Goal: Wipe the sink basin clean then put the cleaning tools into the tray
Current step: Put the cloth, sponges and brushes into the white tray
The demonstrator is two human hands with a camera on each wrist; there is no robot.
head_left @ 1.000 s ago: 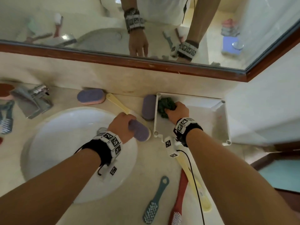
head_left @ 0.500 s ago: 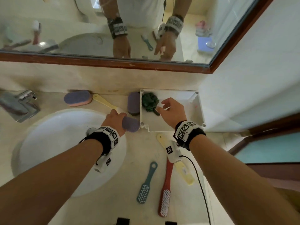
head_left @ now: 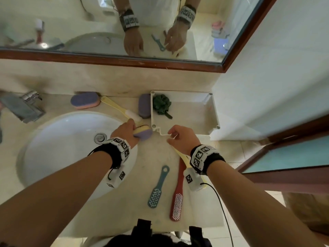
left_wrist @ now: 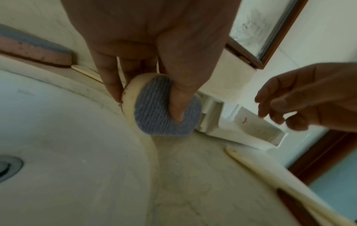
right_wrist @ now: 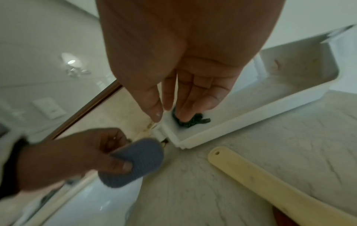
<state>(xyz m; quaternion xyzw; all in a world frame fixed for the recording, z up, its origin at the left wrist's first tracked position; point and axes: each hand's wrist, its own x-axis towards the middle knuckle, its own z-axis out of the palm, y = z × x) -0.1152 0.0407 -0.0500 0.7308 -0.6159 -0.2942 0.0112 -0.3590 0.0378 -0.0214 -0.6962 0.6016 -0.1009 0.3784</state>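
The left hand point(head_left: 127, 133) has its grip clamped on a sponge point(head_left: 142, 133) at the right rim of the sink basin point(head_left: 58, 148), just short of the tray's near left corner. In the left wrist view the thumb presses into the sponge's grey-blue ribbed face point(left_wrist: 164, 110) while the fingers point(left_wrist: 110, 79) curl behind its cream foam back. The sponge is oval, soft and two-layered, and stands on edge in the hand.

The right hand point(head_left: 181, 138) hovers above the worktop point(head_left: 151, 168) beside the tray's near edge; its grip is apart, the fingers point(right_wrist: 185, 97) loosely extended and holding nothing.

The tray point(head_left: 211, 111) is a shallow white plastic rectangle with rounded post-like corners, standing on the worktop against the back wall. It holds one thing: a dark green crumpled scrubbing pad point(head_left: 161, 105) in its far left corner.

Outside the tray, a second purple sponge point(head_left: 144, 106) lies against the tray's left wall, and a purple-and-pink sponge point(head_left: 85, 100) lies behind the basin. A long cream-handled brush point(head_left: 119, 109) runs between them. Under the right wrist lies another cream handle point(right_wrist: 270, 180), beside a red brush point(head_left: 178, 195) with white bristles and a blue paddle brush point(head_left: 157, 188) with a ring hole. The basin is smooth white and round, with a metal drain point(head_left: 100, 138); the worktop is pale veined stone.
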